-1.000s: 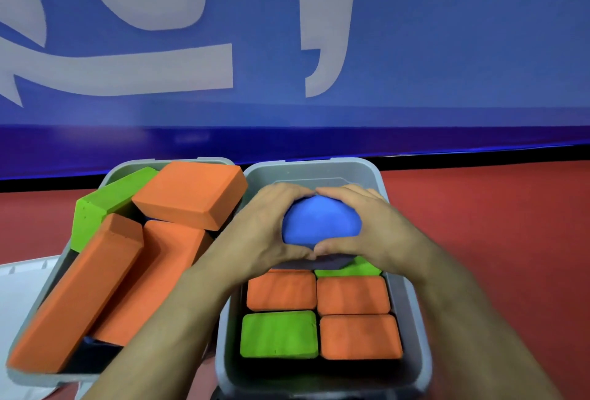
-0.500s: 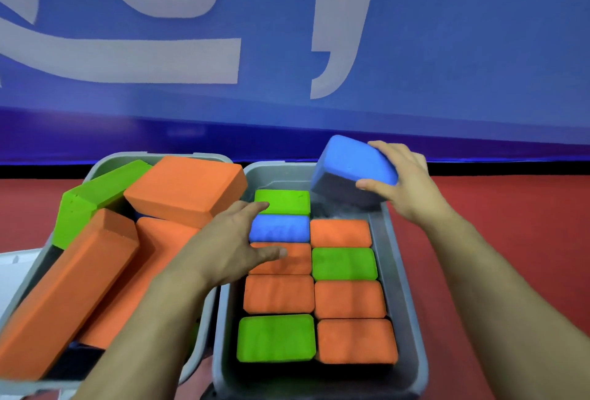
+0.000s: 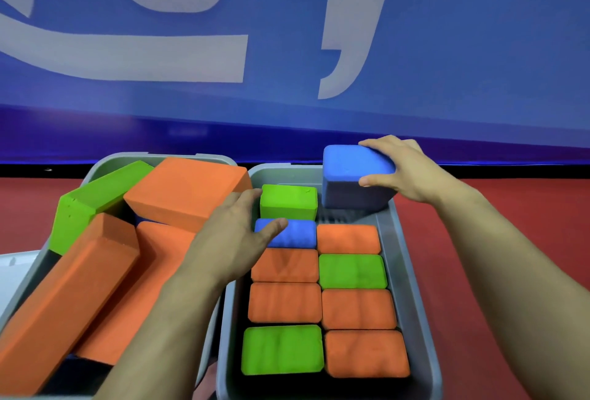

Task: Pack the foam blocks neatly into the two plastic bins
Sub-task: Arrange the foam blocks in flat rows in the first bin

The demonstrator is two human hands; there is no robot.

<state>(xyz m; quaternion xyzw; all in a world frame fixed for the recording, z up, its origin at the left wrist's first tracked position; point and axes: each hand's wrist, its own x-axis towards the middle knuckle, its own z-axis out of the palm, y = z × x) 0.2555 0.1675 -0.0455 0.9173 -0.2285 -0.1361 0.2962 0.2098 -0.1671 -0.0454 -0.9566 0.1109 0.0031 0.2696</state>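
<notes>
Blue block now lifted by right hand; left hand withdrawn.

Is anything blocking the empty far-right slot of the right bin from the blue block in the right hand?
Nothing visible does. The right hand holds the blue block over the bare far-right corner of the right bin. The left hand rests on the left column, over the small blue block, clear of that slot.

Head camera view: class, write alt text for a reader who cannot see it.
A person's right hand holds a blue foam block above the empty far corner of the right bin, otherwise filled with upright blocks. The left hand touches a packed blue block; the left bin holds jumbled blocks.
</notes>
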